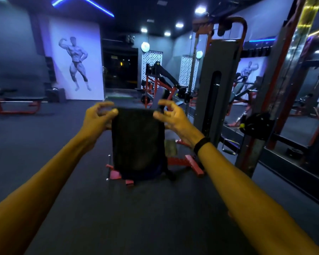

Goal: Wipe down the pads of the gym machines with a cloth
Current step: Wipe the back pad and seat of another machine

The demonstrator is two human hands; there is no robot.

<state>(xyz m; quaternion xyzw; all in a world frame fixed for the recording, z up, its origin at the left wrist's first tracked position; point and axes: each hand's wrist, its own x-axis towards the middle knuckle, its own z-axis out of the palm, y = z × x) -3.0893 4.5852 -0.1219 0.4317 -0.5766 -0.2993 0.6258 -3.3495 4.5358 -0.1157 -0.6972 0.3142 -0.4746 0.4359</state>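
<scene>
A dark cloth [137, 140] hangs flat in front of me, held up by its two top corners. My left hand [98, 115] pinches the top left corner between thumb and fingers. My right hand [170, 115] pinches the top right corner and wears a black band on the wrist. Behind the cloth stands a red-framed machine [190, 164] whose base sticks out on both sides; its pad is mostly hidden by the cloth. A grey pad [159, 97] rises just above the cloth's top edge.
A grey weight-stack tower [217, 83] with a cable stands to the right, and mirrors [300, 100] line the right wall. A red flat bench [17, 103] sits far left. More red machines [160, 83] stand at the back. Dark rubber floor [133, 218] lies below.
</scene>
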